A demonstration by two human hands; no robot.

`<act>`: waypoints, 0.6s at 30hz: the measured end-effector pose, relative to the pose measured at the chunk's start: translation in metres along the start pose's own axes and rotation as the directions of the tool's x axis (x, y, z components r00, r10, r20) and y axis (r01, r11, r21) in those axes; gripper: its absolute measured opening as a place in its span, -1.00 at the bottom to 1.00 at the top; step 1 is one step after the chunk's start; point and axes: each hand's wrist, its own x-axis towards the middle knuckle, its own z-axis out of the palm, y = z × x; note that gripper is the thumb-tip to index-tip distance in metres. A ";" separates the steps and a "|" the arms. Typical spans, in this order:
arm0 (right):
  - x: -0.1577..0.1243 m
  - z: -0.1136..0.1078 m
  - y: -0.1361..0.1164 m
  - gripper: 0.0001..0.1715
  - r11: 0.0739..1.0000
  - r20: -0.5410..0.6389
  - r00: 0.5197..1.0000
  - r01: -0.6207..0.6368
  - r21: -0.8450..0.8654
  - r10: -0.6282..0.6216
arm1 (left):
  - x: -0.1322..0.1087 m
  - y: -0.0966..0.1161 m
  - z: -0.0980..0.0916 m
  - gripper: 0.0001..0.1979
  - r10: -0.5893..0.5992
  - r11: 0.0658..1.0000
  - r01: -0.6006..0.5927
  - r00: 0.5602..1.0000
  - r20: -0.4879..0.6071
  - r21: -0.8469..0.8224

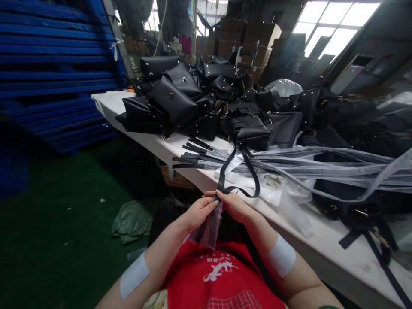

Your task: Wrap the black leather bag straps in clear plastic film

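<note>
My left hand (202, 210) and my right hand (232, 205) meet at the table's near edge, just above my red apron. Both are closed on a black strap (222, 175) that loops up to a small black bag (252, 132) on the table. A clear plastic sleeve (209, 229) hangs below my fingers, with a dark strip inside it. My fingertips pinch where strap and sleeve meet; the exact grip is partly hidden. Past my hands lies a bundle of black straps in clear plastic sleeves (283, 161), their bare black ends pointing left.
Black bags (174, 96) are heaped along the back of the white table (154, 143). More bags and loose straps (360, 210) lie at the right. Blue pallets (58, 56) are stacked at the left. Crumpled green plastic (133, 219) rests on the green floor.
</note>
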 end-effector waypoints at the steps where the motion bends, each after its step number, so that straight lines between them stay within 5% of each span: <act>1: 0.001 -0.001 -0.002 -0.48 0.999 -0.028 1.000 -0.008 0.048 0.009 | 0.000 0.001 0.000 -0.56 0.012 1.000 -0.012 1.000 -0.001 0.029; 6: 0.007 -0.012 -0.019 -0.67 0.973 -0.237 0.969 0.120 0.198 -0.071 | 0.003 -0.003 -0.002 -0.53 0.032 0.988 -0.033 0.999 0.010 0.148; 14: 0.005 0.008 0.001 -0.57 0.986 -0.155 0.979 0.144 0.089 -0.129 | 0.007 -0.001 -0.006 -0.50 0.203 0.943 -0.161 0.972 -0.120 0.290; 18: 0.017 0.000 -0.001 -0.61 0.967 -0.188 0.980 0.105 0.234 -0.061 | 0.004 -0.001 -0.007 -0.57 0.232 0.904 -0.179 0.968 -0.095 0.389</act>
